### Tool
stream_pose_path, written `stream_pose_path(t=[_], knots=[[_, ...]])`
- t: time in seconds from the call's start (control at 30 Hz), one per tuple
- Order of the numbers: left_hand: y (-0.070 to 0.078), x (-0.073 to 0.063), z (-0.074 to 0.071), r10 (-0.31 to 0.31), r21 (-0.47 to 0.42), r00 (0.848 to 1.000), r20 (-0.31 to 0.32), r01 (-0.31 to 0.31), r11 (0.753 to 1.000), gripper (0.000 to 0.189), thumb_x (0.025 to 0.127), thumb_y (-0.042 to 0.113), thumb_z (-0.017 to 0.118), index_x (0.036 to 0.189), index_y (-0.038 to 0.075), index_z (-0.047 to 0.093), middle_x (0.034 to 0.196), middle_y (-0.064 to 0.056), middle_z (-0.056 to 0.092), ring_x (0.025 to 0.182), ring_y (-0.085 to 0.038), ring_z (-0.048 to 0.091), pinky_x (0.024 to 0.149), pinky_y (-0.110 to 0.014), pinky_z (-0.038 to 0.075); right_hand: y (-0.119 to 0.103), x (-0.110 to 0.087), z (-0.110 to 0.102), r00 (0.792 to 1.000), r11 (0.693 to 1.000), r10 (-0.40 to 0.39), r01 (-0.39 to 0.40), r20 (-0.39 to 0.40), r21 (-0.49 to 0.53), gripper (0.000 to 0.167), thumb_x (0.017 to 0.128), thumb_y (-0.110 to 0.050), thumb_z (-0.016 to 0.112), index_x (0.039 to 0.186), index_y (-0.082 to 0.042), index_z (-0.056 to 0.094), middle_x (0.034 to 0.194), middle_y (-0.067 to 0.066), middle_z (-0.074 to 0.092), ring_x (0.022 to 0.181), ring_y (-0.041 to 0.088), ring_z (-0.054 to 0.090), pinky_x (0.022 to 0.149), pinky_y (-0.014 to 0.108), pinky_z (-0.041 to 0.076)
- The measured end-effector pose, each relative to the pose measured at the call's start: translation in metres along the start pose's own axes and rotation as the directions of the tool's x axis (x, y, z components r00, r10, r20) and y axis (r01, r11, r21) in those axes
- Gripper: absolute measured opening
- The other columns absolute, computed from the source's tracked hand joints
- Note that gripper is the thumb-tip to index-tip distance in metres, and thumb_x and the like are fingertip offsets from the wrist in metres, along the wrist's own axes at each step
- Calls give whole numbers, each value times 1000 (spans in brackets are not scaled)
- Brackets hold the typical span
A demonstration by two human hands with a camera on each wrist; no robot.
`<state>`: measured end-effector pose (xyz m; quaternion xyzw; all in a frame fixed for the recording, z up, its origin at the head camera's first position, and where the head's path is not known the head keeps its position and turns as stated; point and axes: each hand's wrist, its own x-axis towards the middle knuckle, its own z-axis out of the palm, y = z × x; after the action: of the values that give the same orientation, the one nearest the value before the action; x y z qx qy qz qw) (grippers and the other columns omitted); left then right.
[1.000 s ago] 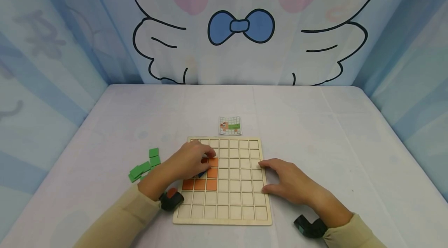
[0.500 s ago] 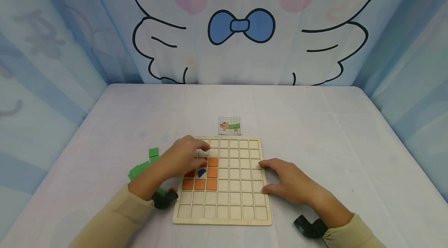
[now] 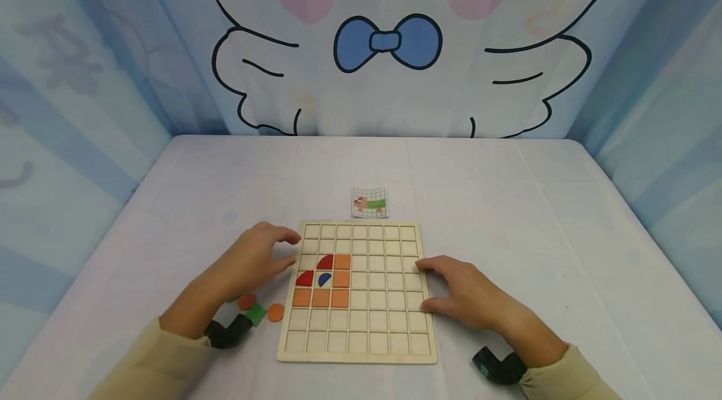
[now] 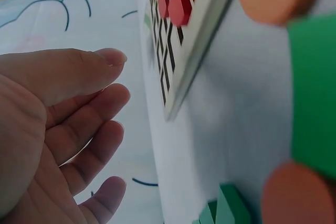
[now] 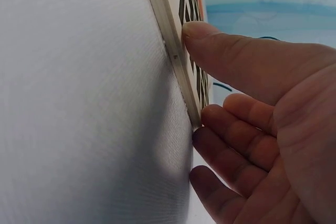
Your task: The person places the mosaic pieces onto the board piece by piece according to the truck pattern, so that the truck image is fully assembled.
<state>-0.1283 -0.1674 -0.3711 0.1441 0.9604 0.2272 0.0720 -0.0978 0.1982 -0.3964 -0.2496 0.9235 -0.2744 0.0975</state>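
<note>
A wooden grid board [image 3: 389,318] lies flat on the table. Orange squares [image 3: 341,278], red quarter-circle pieces [image 3: 305,278] and a blue-and-white piece [image 3: 324,279] sit in cells on its left side. My left hand [image 3: 251,262] hovers just left of the board, fingers relaxed and holding nothing; the left wrist view shows its thumb apart from the board. My right hand [image 3: 474,293] rests at the board's right edge, with thumb and fingertips [image 5: 202,30] touching the rim. In the left wrist view, green pieces [image 4: 231,205] lie below that hand.
Left of the board lie orange round pieces [image 3: 276,312] and a green square [image 3: 256,314], partly behind the left wrist's camera [image 3: 228,331]. A small picture card [image 3: 370,202] with a gridded drawing lies beyond the board. Printed curtains [image 3: 84,105] surround the white table [image 3: 507,199].
My left hand has drawn back leftward off the board, uncovering the red and blue-and-white pieces. It now covers most of the green pile. My right hand has stayed at the rim.
</note>
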Motion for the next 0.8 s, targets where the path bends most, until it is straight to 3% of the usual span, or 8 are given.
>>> stream_pose_path(t=[0.53, 0.8], knots=[[-41, -10, -14, -115, 19, 993, 11, 114, 993, 39, 91, 15, 75, 125, 1, 66, 119, -14, 64, 111, -33, 56, 94, -50, 50, -3, -1, -1, 1000, 1000, 11, -11, 1, 1, 60, 86, -25, 80, 135, -1, 57, 134, 11, 59, 128, 34, 52, 105, 51, 40], [-60, -12, -14, -122, 19, 993, -4, 122, 992, 39, 89, 12, 75, 124, -2, 65, 116, -17, 65, 107, -36, 57, 92, -51, 50, -3, -1, -1, 1000, 1000, 11, -11, 5, 6, 60, 86, -26, 80, 135, -1, 57, 134, 10, 59, 128, 33, 52, 105, 51, 40]])
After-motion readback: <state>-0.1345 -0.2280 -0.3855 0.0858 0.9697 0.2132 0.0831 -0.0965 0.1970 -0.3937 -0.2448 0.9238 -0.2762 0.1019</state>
